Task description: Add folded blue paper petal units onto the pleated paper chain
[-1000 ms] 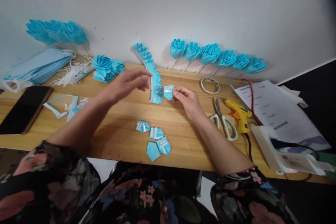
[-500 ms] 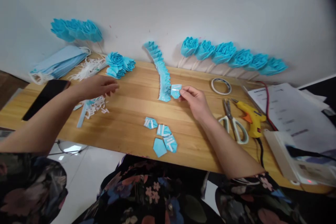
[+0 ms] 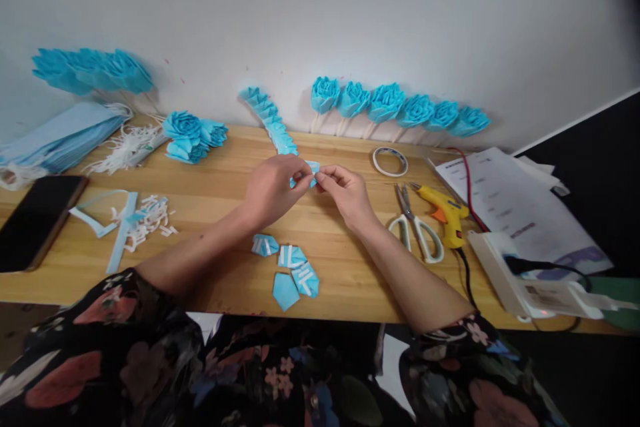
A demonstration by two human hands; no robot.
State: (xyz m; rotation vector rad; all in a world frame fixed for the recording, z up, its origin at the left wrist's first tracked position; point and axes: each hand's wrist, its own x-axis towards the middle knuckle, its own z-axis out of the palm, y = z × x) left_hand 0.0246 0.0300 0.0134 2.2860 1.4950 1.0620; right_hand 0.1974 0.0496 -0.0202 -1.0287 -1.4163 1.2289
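Between my two hands is a small folded blue petal (image 3: 314, 166) with white strips on it. My right hand (image 3: 347, 197) pinches its right edge between thumb and finger. My left hand (image 3: 276, 189) closes on it from the other side, thumb and fingertips together, hiding part of it. Just behind my left hand, a strip of overlapping blue petals (image 3: 273, 121) runs back toward the wall, its near end covered by the hand. Nearer to me lie a few loose petals (image 3: 292, 255), some with white strips, and one plain blue petal (image 3: 286, 291).
Blue flowers on sticks (image 3: 387, 103) lean on the wall. At right are a tape roll (image 3: 391, 162), scissors (image 3: 417, 227), a yellow glue gun (image 3: 445, 210) and a power strip (image 3: 500, 273). Left are masks (image 3: 65, 133), white scraps (image 3: 150, 217) and a phone (image 3: 37, 221).
My left hand has come right from beside the white scraps to the petal in my right hand and closed on it. The view has shifted, so the table things appear farther left.
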